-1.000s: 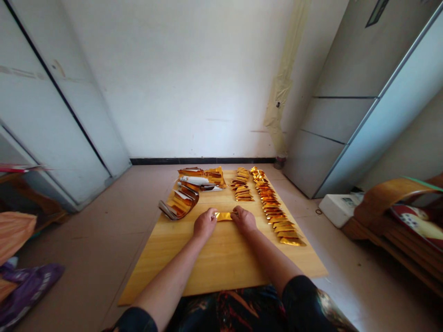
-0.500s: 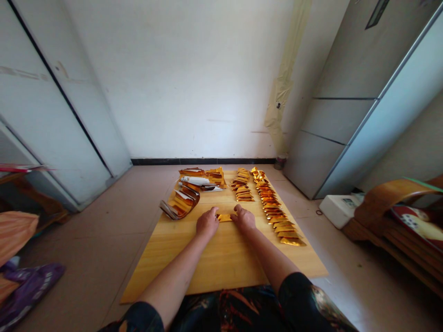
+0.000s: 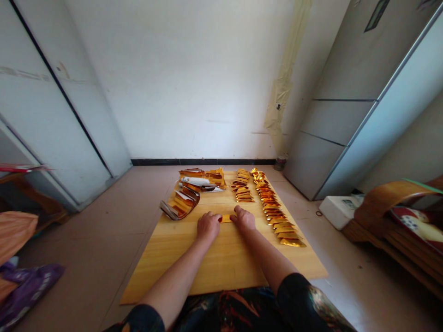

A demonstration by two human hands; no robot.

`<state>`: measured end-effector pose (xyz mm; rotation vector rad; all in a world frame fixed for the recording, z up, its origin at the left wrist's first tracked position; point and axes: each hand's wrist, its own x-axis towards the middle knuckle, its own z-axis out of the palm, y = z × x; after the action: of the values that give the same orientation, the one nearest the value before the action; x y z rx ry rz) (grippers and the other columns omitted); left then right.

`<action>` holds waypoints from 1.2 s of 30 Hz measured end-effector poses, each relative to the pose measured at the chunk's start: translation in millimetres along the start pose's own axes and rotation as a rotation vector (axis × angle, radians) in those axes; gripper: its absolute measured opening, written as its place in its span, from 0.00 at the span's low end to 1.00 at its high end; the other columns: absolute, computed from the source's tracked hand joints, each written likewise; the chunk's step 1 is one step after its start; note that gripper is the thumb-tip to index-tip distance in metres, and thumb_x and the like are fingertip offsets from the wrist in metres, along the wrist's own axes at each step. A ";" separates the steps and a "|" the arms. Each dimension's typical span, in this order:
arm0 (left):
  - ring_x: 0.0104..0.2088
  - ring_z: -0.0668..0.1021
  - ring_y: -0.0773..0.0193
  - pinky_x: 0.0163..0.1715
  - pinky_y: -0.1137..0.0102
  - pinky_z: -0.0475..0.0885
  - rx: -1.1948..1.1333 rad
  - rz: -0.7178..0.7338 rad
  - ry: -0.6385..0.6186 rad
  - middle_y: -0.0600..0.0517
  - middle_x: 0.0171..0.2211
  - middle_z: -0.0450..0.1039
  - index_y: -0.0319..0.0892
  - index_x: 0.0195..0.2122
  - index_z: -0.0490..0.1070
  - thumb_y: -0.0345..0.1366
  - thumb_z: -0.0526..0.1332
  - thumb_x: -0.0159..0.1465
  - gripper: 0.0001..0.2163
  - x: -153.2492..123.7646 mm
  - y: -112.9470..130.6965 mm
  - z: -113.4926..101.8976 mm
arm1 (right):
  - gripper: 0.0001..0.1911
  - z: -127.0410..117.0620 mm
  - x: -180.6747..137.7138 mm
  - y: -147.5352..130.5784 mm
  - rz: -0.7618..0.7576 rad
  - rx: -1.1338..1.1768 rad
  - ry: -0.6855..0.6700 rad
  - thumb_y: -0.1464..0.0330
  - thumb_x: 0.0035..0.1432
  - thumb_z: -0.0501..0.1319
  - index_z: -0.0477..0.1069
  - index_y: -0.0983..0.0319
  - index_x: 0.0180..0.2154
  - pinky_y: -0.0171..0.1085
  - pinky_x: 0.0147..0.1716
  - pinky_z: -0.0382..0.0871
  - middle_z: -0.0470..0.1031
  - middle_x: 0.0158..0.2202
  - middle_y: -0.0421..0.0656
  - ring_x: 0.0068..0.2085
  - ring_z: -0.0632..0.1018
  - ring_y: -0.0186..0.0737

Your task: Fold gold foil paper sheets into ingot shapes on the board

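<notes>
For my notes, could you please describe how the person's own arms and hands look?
The left hand and right hand are bare, without gloves; no ring or watch is discernible. The forearms are uncovered. The left sleeve and right sleeve are dark with a colourful pattern and end near the elbows.

A room in a home: pale tiled floor point(image 3: 104, 240), plain white plastered wall point(image 3: 194, 83) with a black skirting strip point(image 3: 200, 161), a tall grey two-door refrigerator point(image 3: 332, 138) on the right, and beside it a curved wooden armchair point(image 3: 391, 196) with a red patterned cushion point(image 3: 418, 223).
</notes>
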<state>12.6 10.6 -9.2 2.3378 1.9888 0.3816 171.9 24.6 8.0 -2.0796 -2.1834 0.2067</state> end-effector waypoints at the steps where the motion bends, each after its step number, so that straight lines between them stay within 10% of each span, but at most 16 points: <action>1: 0.37 0.72 0.62 0.35 0.70 0.63 0.004 0.002 0.004 0.49 0.34 0.72 0.51 0.40 0.75 0.33 0.52 0.63 0.13 -0.3 0.1 1.0 | 0.13 0.8 0.3 0.3 -0.003 -0.004 0.007 0.61 0.60 0.54 0.64 0.59 0.45 0.32 0.32 0.61 0.76 0.41 0.44 0.40 0.76 0.37; 15: 0.46 0.67 0.54 0.44 0.60 0.61 0.089 0.262 0.025 0.44 0.40 0.70 0.40 0.32 0.75 0.28 0.50 0.64 0.13 0.6 16.4 -14.1 | 0.10 10.0 5.6 0.5 -0.386 -0.167 0.078 0.68 0.63 0.52 0.72 0.60 0.38 0.35 0.40 0.63 0.71 0.41 0.46 0.46 0.69 0.41; 36: 0.45 0.72 0.54 0.43 0.60 0.64 0.124 0.246 -0.032 0.43 0.45 0.71 0.44 0.51 0.68 0.30 0.48 0.65 0.16 -14.7 13.1 -5.0 | 0.12 4.2 -5.2 19.7 -0.373 -0.110 0.090 0.68 0.62 0.52 0.74 0.56 0.38 0.37 0.40 0.59 0.71 0.41 0.46 0.45 0.67 0.43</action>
<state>22.1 -6.7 -4.1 2.6567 1.7626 0.2341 190.8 20.3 0.3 -1.6468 -2.5192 -0.0439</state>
